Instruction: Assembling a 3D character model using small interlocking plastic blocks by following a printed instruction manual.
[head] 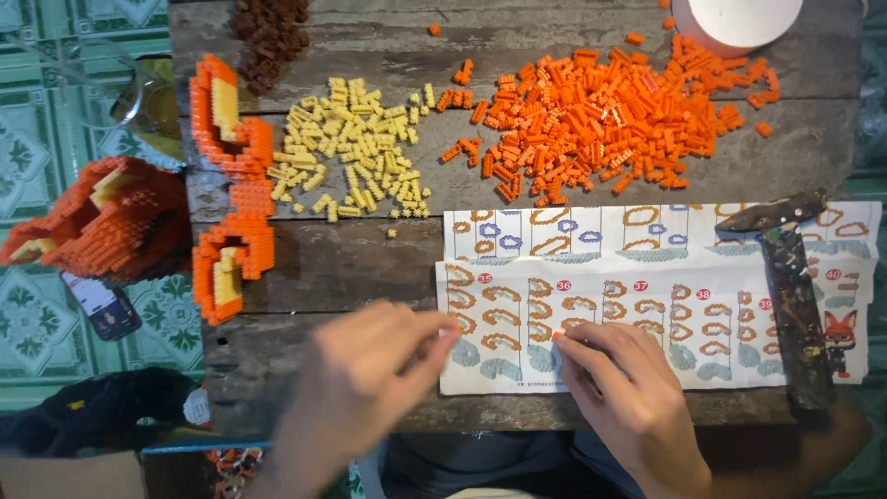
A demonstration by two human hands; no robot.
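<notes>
Left hand [356, 393] blurred; white round container [736, 23] cut by top edge

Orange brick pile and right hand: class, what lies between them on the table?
In the head view, the printed instruction sheets lie between the orange brick pile and the right hand, whose fingertips rest on the lower sheet.

Orange brick pile [601, 111], yellow brick pile [360, 148]

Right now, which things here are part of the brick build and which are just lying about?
In use:
left hand
right hand
instruction sheet
orange bricks
yellow bricks
brown bricks
built orange sections

Lying about:
hammer
card
black object
</notes>
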